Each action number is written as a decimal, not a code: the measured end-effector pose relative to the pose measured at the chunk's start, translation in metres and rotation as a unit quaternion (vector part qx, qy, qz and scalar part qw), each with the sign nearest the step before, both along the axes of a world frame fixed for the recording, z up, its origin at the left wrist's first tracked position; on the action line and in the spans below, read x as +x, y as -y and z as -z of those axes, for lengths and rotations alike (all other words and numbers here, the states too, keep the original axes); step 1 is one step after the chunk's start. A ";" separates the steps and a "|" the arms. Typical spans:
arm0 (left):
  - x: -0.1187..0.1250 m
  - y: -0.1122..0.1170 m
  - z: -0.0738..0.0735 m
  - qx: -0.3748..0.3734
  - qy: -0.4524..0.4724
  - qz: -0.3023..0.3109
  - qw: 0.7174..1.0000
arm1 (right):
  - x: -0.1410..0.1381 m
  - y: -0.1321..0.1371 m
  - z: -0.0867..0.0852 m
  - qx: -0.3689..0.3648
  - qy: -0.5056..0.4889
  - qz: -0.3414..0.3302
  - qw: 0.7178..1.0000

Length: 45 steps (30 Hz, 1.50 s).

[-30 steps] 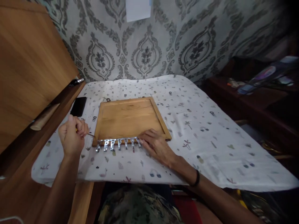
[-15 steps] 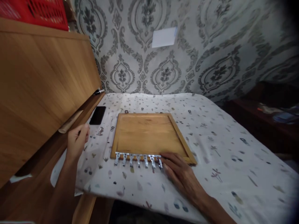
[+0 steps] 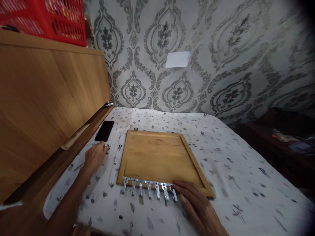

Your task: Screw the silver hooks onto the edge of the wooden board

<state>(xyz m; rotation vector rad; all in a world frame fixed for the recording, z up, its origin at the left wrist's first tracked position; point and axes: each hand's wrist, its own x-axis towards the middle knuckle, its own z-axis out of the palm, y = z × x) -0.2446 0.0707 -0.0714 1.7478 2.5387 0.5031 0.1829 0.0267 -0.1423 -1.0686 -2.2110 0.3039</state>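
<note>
A square wooden board with a raised rim lies on the patterned white cloth. A metal strip with several hooks runs along its near edge. My right hand rests flat on the board's near right corner, fingers stretched out, its tips beside the last hook. My left hand lies low on the cloth left of the board, fingers reaching forward to a small metal piece. A thin tool lies on the cloth by my left wrist.
A black phone lies at the cloth's far left. A wooden cabinet stands close on the left, with a red basket on top and a pale stick on its ledge. Patterned wall behind; dark furniture at right.
My left hand has let go of the thin tool and moved forward to the small metal piece. The view has tilted up. My right hand stays by the hook strip.
</note>
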 end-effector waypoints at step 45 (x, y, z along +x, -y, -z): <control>0.191 0.012 -0.063 -0.034 0.241 0.490 0.837 | -0.033 0.020 -0.066 -0.263 -0.527 0.095 0.803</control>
